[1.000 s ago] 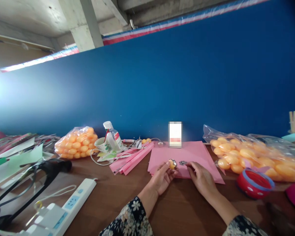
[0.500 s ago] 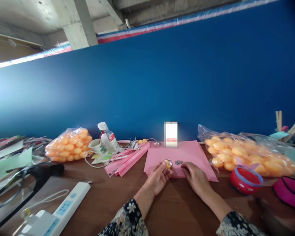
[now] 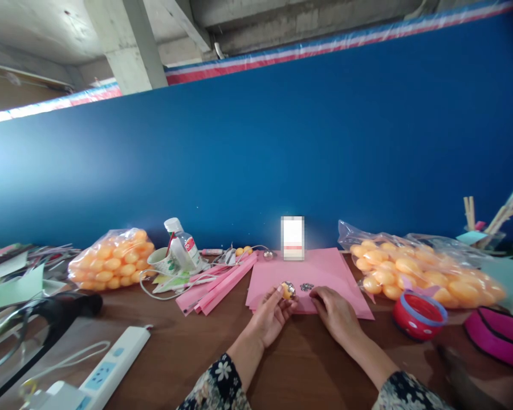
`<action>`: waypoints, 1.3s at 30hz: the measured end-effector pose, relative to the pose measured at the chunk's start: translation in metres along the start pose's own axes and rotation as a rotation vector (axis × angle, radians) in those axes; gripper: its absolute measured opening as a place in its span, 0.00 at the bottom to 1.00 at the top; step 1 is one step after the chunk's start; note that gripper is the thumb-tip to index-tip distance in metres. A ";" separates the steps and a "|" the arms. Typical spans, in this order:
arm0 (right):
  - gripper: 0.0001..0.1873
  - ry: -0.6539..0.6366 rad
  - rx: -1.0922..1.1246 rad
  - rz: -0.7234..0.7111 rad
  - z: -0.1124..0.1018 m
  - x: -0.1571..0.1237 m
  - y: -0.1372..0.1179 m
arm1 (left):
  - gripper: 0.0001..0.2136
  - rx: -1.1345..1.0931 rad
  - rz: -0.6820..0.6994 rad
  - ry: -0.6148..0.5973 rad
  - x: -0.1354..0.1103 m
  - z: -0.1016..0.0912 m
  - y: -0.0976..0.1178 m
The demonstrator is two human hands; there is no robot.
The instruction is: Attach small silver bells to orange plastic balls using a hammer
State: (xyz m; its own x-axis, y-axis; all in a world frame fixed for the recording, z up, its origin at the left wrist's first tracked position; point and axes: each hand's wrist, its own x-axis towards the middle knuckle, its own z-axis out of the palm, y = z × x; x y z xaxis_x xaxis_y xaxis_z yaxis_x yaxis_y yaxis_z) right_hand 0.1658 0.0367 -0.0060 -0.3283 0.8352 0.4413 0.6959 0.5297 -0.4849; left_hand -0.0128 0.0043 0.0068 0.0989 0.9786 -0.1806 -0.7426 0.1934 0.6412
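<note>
An orange ball (image 3: 288, 290), partly covered with small shiny silver pieces, is gripped by the fingers of my left hand (image 3: 269, 322). Just to its right lies a small heap of silver pieces (image 3: 306, 287) on a stack of pink sheets (image 3: 299, 267). My right hand (image 3: 336, 313) rests at the near edge of the sheets beside the heap, thumb and fingertips pressed together. Whether a piece is between those fingertips is too small to see. A silver-covered ball (image 3: 268, 255) sits at the far left corner of the pink sheets.
Bags of orange balls stand at left (image 3: 111, 262) and right (image 3: 393, 267). A bottle (image 3: 183, 245), a cup (image 3: 160, 262) and pink strips (image 3: 216, 287) lie left of the sheets. A red bowl (image 3: 419, 316) is at right; a power strip (image 3: 111, 370) lies near left.
The view has shifted slightly, moving the whole scene a little left and down. My left hand keeps the ball, and my right hand stays beside the silver pieces.
</note>
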 end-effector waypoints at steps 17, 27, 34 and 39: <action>0.09 0.001 -0.012 -0.017 0.000 0.000 0.000 | 0.08 0.005 0.008 -0.009 0.000 -0.001 -0.001; 0.09 -0.017 -0.021 -0.014 -0.001 0.001 -0.001 | 0.08 0.006 -0.002 0.010 0.000 0.000 0.000; 0.10 -0.040 -0.050 0.001 0.000 0.002 0.000 | 0.08 0.005 0.000 -0.022 -0.001 0.001 -0.001; 0.11 -0.062 -0.068 -0.002 -0.002 0.002 -0.001 | 0.08 -0.018 -0.003 -0.028 -0.002 0.002 0.000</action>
State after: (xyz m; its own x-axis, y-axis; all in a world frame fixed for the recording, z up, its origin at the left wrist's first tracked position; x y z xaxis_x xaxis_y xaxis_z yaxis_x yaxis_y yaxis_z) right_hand 0.1662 0.0377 -0.0031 -0.3671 0.8428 0.3937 0.7364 0.5219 -0.4306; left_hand -0.0115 0.0026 0.0085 0.1193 0.9797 -0.1614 -0.7540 0.1951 0.6273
